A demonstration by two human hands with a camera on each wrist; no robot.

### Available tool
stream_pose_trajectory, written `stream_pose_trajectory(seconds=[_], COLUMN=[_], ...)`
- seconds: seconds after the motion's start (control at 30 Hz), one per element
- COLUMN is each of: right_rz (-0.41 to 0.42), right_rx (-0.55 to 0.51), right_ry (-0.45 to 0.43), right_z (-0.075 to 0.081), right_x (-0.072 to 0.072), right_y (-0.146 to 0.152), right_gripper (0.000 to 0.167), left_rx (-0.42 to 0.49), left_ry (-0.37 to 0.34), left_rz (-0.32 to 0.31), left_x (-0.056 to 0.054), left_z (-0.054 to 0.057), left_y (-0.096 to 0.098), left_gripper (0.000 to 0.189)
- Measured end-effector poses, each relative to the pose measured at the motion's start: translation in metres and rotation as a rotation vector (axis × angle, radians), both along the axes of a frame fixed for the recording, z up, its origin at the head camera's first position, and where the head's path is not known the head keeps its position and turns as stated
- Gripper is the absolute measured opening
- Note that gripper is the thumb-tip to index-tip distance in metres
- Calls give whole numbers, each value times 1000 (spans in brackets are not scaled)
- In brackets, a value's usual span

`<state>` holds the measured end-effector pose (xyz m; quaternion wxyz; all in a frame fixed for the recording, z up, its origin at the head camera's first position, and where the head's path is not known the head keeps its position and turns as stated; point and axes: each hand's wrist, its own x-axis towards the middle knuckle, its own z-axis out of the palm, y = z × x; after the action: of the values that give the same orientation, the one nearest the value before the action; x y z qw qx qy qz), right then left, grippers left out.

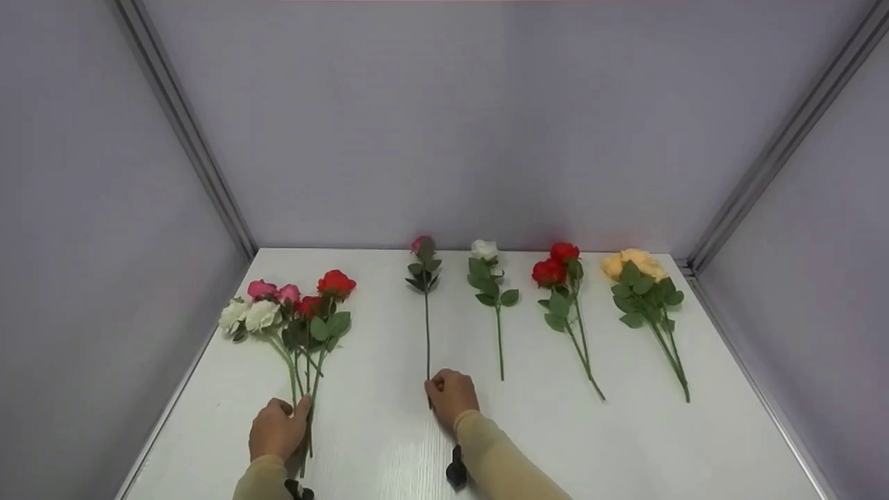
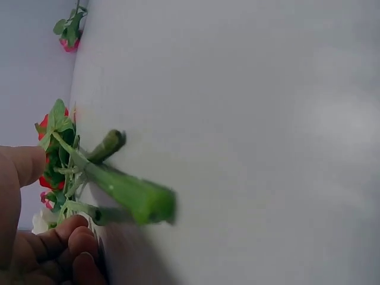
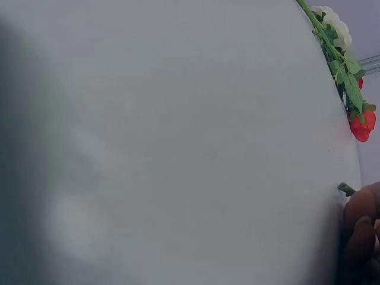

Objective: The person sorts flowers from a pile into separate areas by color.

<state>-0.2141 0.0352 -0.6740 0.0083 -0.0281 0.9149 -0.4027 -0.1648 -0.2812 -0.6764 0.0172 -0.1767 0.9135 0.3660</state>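
On the left, my left hand is at the lower stems of a mixed bunch of roses with white, pink and red blooms. Its thumb lies across the stems, and its fingers curl beside them. Cut stem ends stick out past the thumb and fingers in the left wrist view. Near the middle, my right hand pinches the thin stem of a single pink rose close to its lower end. A short bit of that stem pokes out of the fingers in the right wrist view.
Right of the pink rose, a white rose, two red roses and a yellow bunch of roses lie in a row on the white table. Grey panels wall in the back and both sides.
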Motion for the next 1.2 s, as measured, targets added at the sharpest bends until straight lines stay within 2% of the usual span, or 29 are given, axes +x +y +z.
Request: stream_pose_trajectory(seconds=[0.13,0.4,0.77,1.0,1.2], right_rz=[-1,50,-3,0,16], right_rx=[-16,-39,-31,-37,-14], right_ry=[-12,-35,-5,-23,8], right_z=[0,-1,0,-1,-4], right_x=[1,0,-2,-2,-2], right_y=[-3,7,1,0,1], right_gripper=[16,20,19,19,18], left_rx=[0,12,-33,-32,-52], left_ry=[-4,-11,-19,-45,-15], left_rz=[9,27,12,4,-5], left_x=[2,4,-2,-4,-2], left_z=[-1,-13,1,1,0], left_y=[0,6,3,1,2], left_gripper=[66,49,31,31,29])
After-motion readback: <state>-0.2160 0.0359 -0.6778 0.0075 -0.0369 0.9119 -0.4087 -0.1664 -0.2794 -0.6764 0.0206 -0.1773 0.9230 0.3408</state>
